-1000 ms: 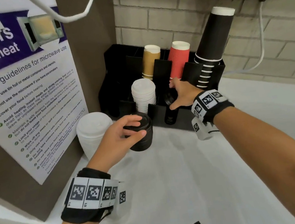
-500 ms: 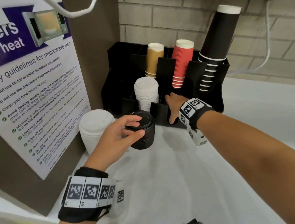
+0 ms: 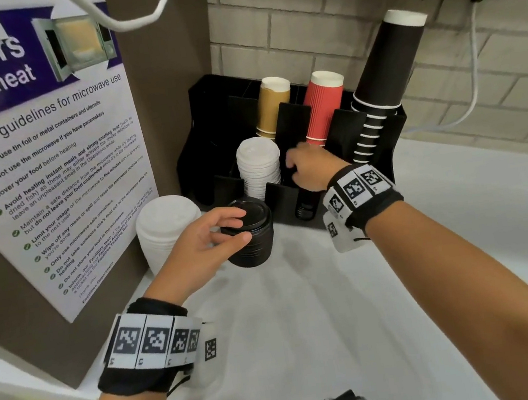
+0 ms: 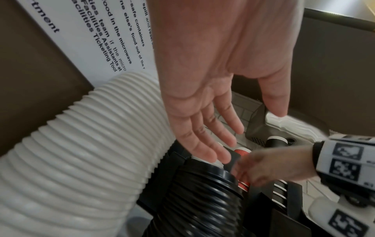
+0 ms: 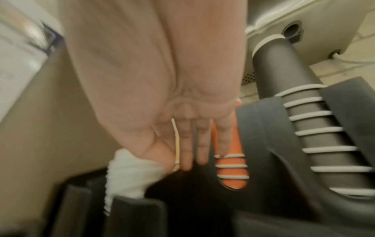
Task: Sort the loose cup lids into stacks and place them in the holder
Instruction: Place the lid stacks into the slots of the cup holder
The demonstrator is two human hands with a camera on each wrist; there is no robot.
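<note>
The left hand (image 3: 205,242) rests on a stack of black lids (image 3: 251,235) standing on the white tabletop (image 3: 305,312), fingertips on its top rim and thumb at its near side; from the left wrist view the fingers (image 4: 205,144) look straight and relaxed — not curled round the stack. Just left of it stands a taller stack of white lids (image 3: 167,230), close against the poster board (image 3: 40,163).

The right hand (image 3: 310,167) reaches into the black holder (image 3: 369,137) at the far side of the tabletop, fingers extended downward over a front compartment, with nothing plainly in its grasp — the right wrist view is blurred. A short stack of black lids (image 3: 304,206) sits low in that compartment below the hand. A stack of white lids (image 3: 259,166) fills the compartment to the left, just beside the hand. Behind stand brown cups (image 3: 271,107), red cups (image 3: 324,106) and a tall leaning stack of black cups (image 3: 384,74).
</note>
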